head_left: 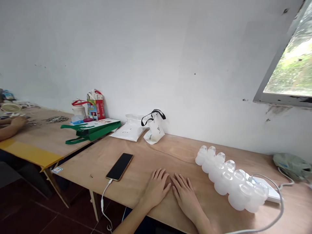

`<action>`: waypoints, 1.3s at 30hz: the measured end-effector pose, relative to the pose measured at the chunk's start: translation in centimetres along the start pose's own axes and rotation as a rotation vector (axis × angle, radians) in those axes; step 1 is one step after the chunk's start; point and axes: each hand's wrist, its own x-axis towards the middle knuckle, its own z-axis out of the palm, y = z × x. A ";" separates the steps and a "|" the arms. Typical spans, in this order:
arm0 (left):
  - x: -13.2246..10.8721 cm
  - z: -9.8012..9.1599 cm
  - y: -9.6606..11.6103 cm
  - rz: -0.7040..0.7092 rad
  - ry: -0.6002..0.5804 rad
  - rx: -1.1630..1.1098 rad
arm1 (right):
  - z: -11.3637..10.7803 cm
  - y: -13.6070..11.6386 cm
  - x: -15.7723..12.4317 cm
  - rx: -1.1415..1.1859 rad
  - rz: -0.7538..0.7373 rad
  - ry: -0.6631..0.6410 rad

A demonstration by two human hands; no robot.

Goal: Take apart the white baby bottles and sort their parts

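From my head camera I see my left hand (156,188) and my right hand (186,195) lying flat on the plywood table (175,152), fingers spread and fingertips almost meeting; both are open and hold nothing. Just right of my right hand lie the frosted plastic cups (227,180), packed on their sides in a double row; they look light, thin-walled and a little slippery, so I judge they would want a gentle hold around the body, not a hard squeeze at the rim. Under their far end sits a white flat box (270,191), with a white cable (268,214) curving past it; a grey-green pouch (292,166) lies beyond. Left of my hands is a black phone (119,166) on its charging lead (103,201); further along the wall are a white plastic bag (126,131), a white tote with black handles (154,128) and a green bag (91,130); on the next table (46,133), a co-worker's hand (18,123) rests near a heap of small metal parts (57,119).
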 end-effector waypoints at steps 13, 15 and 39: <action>-0.1 0.2 -0.1 -0.007 0.000 -0.018 | -0.2 0.0 0.1 -0.008 -0.003 -0.021; -0.1 0.2 -0.1 -0.011 -0.006 -0.015 | -0.3 -0.1 0.0 -0.010 0.001 -0.033; 0.1 -0.4 0.2 -0.014 -0.038 -0.003 | -0.8 -0.4 0.1 -0.024 0.009 -0.053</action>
